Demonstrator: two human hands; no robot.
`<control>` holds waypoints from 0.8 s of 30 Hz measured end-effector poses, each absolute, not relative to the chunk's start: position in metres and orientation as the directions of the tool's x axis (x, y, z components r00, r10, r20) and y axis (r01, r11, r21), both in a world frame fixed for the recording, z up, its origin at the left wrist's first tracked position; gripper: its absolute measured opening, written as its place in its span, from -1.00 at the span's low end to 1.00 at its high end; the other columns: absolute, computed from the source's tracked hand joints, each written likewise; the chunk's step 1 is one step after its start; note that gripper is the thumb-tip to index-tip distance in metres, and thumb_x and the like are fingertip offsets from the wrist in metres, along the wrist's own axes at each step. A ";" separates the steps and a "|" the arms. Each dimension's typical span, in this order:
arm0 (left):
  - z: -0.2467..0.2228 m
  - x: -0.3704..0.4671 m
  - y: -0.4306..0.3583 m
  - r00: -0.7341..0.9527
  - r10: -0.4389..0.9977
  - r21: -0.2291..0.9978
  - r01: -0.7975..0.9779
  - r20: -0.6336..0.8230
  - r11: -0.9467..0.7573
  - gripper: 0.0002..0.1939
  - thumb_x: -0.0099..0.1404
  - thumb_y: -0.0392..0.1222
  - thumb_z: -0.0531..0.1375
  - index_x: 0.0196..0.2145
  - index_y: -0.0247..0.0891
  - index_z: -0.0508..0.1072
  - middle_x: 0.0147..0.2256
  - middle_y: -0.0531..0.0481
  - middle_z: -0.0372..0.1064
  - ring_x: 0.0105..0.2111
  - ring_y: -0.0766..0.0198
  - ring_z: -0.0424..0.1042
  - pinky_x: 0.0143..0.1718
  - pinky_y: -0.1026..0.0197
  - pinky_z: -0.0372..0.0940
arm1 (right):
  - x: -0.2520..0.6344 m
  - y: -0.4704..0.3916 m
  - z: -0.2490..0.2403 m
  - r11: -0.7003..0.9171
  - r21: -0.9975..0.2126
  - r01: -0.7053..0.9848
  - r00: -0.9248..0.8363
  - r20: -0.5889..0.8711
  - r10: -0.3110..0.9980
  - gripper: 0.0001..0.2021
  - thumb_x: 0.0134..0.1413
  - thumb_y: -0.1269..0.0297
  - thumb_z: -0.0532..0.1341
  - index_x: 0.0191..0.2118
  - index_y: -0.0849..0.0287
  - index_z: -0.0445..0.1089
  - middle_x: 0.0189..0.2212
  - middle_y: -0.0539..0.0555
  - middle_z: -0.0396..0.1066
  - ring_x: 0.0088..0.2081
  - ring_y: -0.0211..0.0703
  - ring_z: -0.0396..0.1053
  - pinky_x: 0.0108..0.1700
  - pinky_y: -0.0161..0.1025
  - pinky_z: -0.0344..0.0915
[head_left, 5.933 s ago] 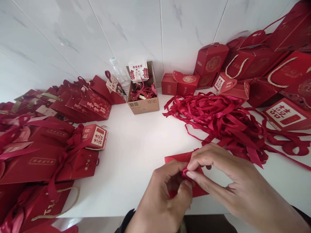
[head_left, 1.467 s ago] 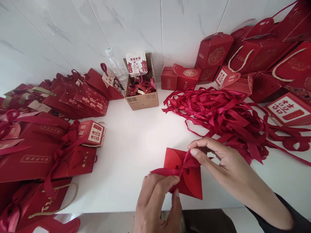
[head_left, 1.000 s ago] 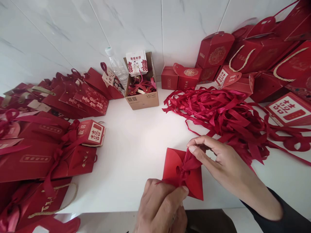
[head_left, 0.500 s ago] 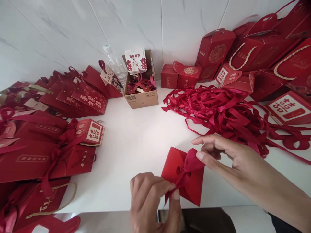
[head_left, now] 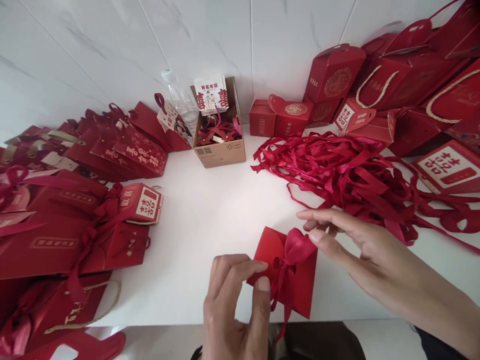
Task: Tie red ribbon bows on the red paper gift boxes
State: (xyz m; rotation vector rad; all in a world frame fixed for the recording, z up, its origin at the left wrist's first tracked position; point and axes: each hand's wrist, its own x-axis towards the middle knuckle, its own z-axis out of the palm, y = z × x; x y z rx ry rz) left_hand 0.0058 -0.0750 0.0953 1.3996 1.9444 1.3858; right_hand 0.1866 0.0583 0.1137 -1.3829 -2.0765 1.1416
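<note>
A small red box (head_left: 303, 287) lies near the front edge of the white table, with a dark red ribbon bow (head_left: 296, 248) tied at its middle and ribbon tails hanging toward the edge. My left hand (head_left: 238, 300) is at the box's left side, thumb and forefinger apart, with nothing between them. At the upper right of the box, my right hand (head_left: 348, 240) has its thumb tip by the bow's loop; its fingers are apart and do not grip the loop.
A heap of loose red ribbon (head_left: 337, 170) lies right of centre. Behind stands an open cardboard box (head_left: 221, 156) with cards, beside a clear bottle (head_left: 178, 95). Red gift boxes (head_left: 138, 155) crowd the left, and more boxes (head_left: 333, 72) stand at the back right.
My left hand has let go of the ribbon tail and opened slightly. The ribbon tails now hang down over the box's front. My right hand has barely shifted.
</note>
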 end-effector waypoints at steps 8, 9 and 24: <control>0.110 0.000 -0.030 -0.194 0.975 0.836 0.548 0.107 0.017 -0.96 0.36 -0.25 0.29 -0.24 -0.14 0.48 -0.26 0.02 0.46 -0.22 0.14 0.37 -0.20 0.07 0.31 | 0.168 0.047 0.126 0.137 -0.884 0.447 -0.465 -0.099 0.880 -0.70 0.37 -0.13 0.20 -0.11 -0.09 0.56 -0.17 -0.05 0.63 -0.16 -0.10 0.57 -0.35 -0.32 0.44; 0.110 0.001 -0.026 -0.222 0.970 0.846 0.532 0.103 0.032 -0.93 0.38 -0.25 0.26 -0.31 -0.16 0.46 -0.32 0.02 0.45 -0.26 0.14 0.36 -0.23 0.07 0.29 | 0.168 0.046 0.125 0.129 -0.888 0.441 -0.441 -0.089 0.893 -0.69 0.37 -0.14 0.19 -0.07 -0.10 0.56 -0.13 -0.04 0.63 -0.09 -0.07 0.57 -0.28 -0.30 0.47; 0.108 -0.007 -0.030 -0.310 0.938 0.973 0.114 -0.157 0.200 -0.67 0.46 0.09 0.19 -0.37 -0.15 0.50 -0.37 -0.04 0.46 -0.29 0.13 0.39 -0.21 0.06 0.31 | 0.156 0.049 0.120 0.181 -0.892 0.414 -0.561 -0.094 0.822 -0.75 0.44 0.02 0.15 -0.20 -0.01 0.49 -0.23 -0.02 0.58 -0.23 -0.15 0.53 -0.34 -0.30 0.39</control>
